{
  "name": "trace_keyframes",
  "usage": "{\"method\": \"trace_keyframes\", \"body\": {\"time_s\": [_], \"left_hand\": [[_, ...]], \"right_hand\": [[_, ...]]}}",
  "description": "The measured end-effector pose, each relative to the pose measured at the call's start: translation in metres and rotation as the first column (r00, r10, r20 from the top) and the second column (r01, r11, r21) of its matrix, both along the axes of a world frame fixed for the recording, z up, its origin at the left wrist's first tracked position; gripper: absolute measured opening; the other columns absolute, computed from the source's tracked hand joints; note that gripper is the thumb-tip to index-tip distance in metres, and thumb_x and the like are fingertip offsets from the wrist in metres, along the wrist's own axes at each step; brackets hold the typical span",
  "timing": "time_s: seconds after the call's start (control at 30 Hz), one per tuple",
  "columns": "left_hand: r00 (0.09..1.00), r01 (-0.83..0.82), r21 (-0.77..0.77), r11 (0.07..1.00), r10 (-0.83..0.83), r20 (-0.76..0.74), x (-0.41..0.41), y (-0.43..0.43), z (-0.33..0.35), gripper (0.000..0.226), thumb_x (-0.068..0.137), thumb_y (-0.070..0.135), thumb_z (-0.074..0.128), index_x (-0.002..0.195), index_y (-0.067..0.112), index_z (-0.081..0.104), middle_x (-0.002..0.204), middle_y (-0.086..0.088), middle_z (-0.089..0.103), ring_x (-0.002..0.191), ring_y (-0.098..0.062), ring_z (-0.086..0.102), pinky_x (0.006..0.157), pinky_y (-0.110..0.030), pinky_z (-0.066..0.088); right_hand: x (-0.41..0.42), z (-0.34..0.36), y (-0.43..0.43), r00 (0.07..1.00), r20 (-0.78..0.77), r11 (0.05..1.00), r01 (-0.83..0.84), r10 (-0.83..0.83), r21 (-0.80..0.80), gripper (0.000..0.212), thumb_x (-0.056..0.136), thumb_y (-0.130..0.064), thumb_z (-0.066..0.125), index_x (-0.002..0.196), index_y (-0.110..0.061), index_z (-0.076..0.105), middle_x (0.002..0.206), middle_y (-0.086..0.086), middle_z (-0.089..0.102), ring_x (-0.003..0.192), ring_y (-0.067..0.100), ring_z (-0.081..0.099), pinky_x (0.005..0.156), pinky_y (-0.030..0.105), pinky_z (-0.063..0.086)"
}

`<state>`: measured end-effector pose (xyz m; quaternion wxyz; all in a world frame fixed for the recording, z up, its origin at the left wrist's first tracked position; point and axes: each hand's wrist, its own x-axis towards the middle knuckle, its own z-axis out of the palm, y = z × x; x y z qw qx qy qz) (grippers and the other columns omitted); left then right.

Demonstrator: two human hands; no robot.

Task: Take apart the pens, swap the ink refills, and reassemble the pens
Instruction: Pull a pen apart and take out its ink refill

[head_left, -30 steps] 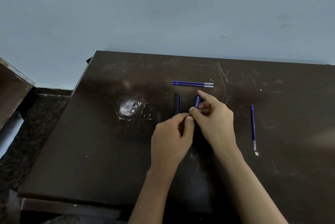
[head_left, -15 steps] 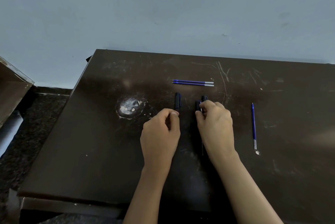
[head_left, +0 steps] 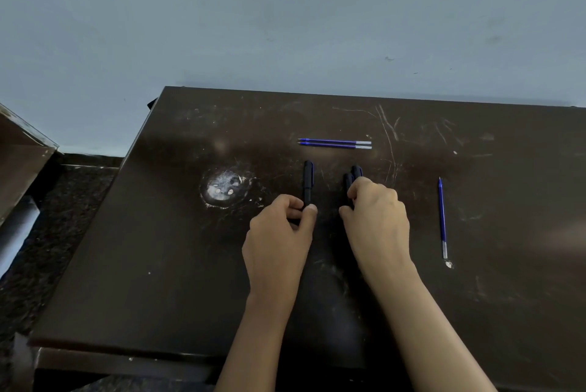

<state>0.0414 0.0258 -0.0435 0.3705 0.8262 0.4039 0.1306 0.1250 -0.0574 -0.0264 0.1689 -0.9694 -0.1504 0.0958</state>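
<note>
On the dark table (head_left: 158, 264), a black pen (head_left: 308, 180) lies pointing away from me; my left hand (head_left: 279, 236) pinches its near end between thumb and fingers. To its right lie two more dark pen bodies (head_left: 352, 177) side by side, and my right hand (head_left: 377, 217) rests over their near ends with curled fingers gripping them. Two blue ink refills (head_left: 334, 143) lie parallel farther back. A third blue refill (head_left: 442, 217) lies alone to the right, tip toward the wall.
A round whitish worn patch (head_left: 223, 187) marks the table left of the pens. The table's left edge drops to a dark speckled floor (head_left: 47, 233), with a brown cabinet (head_left: 22, 157) at the far left. A blue-grey wall (head_left: 285, 26) backs the table.
My hands parted: the right one set its blue-marked pen body down beside another, and the left one moved left onto the single black pen.
</note>
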Motion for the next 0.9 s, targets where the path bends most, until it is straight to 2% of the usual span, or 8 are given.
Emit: {"method": "trace_keyframes", "body": {"time_s": [0.27,0.37,0.5,0.6,0.67,0.77,0.83,0.9], "left_hand": [[0.997,0.058,0.004,0.998,-0.057,-0.052,-0.001,-0.001,-0.003,0.027,0.082,0.037,0.071,0.106,0.026,0.063,0.082,0.012,0.063,0.073,-0.002,0.061,0.067,-0.020,0.048],[0.998,0.040,0.007,0.999,-0.040,-0.057,0.000,0.000,-0.002,0.025,0.083,0.031,0.069,0.106,0.023,0.064,0.078,0.013,0.062,0.075,-0.004,0.063,0.070,-0.022,0.050],[0.997,0.040,0.008,0.999,-0.040,-0.061,0.001,0.001,-0.001,0.026,0.081,0.029,0.068,0.106,0.023,0.065,0.076,0.014,0.060,0.075,-0.004,0.063,0.072,-0.025,0.053],[0.993,0.079,0.035,0.996,-0.076,-0.087,0.001,0.000,-0.001,0.029,0.080,0.032,0.070,0.107,0.025,0.063,0.081,0.014,0.061,0.076,-0.005,0.063,0.072,-0.027,0.054],[0.989,0.104,0.049,0.993,-0.098,-0.107,0.001,-0.001,-0.001,0.030,0.080,0.033,0.071,0.108,0.026,0.062,0.083,0.014,0.060,0.077,-0.005,0.063,0.072,-0.026,0.053],[0.992,0.093,0.021,0.995,-0.091,-0.082,0.000,0.002,-0.001,0.027,0.079,0.030,0.071,0.105,0.024,0.066,0.079,0.014,0.060,0.073,-0.001,0.061,0.066,-0.015,0.046],[0.995,0.092,-0.051,0.994,-0.094,-0.028,0.000,0.004,0.000,0.023,0.078,0.027,0.072,0.100,0.023,0.069,0.075,0.014,0.062,0.068,0.002,0.059,0.060,-0.007,0.041],[0.992,0.114,-0.151,0.982,-0.105,0.064,0.000,0.008,0.003,0.019,0.075,0.023,0.073,0.094,0.024,0.071,0.072,0.013,0.064,0.067,0.003,0.061,0.059,-0.005,0.044]], "right_hand": [[0.002,-0.010,0.000,0.999,0.053,0.992,-0.001,-0.005,0.124,0.021,0.092,-0.016,0.062,0.111,-0.009,0.062,0.110,0.008,0.062,0.098,0.027,0.063,0.081,0.041,0.055],[0.002,-0.012,0.001,0.995,0.099,0.969,0.004,-0.029,0.247,0.019,0.092,-0.020,0.062,0.107,-0.009,0.065,0.101,0.007,0.064,0.090,0.025,0.064,0.077,0.040,0.055],[0.003,-0.014,0.004,0.995,0.068,0.880,0.036,-0.078,0.473,0.016,0.089,-0.024,0.065,0.099,-0.013,0.069,0.086,0.002,0.069,0.078,0.015,0.065,0.075,0.034,0.055],[0.003,-0.013,0.004,0.999,0.012,0.865,0.031,-0.044,0.502,0.017,0.089,-0.023,0.065,0.102,-0.013,0.070,0.085,-0.001,0.068,0.077,0.010,0.064,0.076,0.028,0.054],[0.002,-0.014,0.005,1.000,-0.008,0.864,0.021,-0.019,0.503,0.018,0.090,-0.022,0.066,0.104,-0.011,0.069,0.083,-0.005,0.066,0.075,0.005,0.061,0.072,0.017,0.051],[0.002,-0.014,0.005,0.999,-0.034,0.855,0.033,-0.018,0.518,0.023,0.090,-0.023,0.066,0.109,-0.011,0.068,0.078,-0.010,0.061,0.069,-0.002,0.056,0.065,0.005,0.042],[0.002,-0.014,0.005,0.999,-0.054,0.845,0.038,-0.011,0.533,0.029,0.089,-0.025,0.066,0.115,-0.011,0.065,0.075,-0.014,0.058,0.068,-0.004,0.055,0.062,0.003,0.042],[0.002,-0.013,0.005,0.997,-0.079,0.830,0.043,0.001,0.557,0.038,0.089,-0.028,0.067,0.123,-0.013,0.059,0.077,-0.014,0.058,0.069,-0.005,0.056,0.060,0.002,0.042]]}}
